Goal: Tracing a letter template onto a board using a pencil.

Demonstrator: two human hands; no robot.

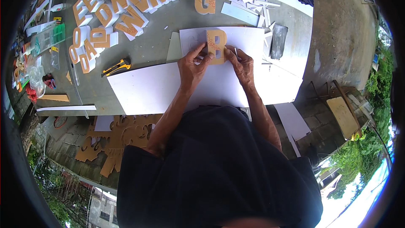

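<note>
Head view: left hand (192,68), right hand (241,64) pinching upright orange letter (217,44), long axis pointing away.

1. A cluster of orange-faced, white-sided block sign letters (114,13) lies at the surface's far left part, some overlapping.
2. One more orange sign letter (205,0) lies alone near the far edge, beside white offcut strips.
3. Another orange letter piece (217,44) rests on a white sheet at mid-surface, touched by both hands.
4. Clear plastic packets (36,76) lie at the left edge.
</note>
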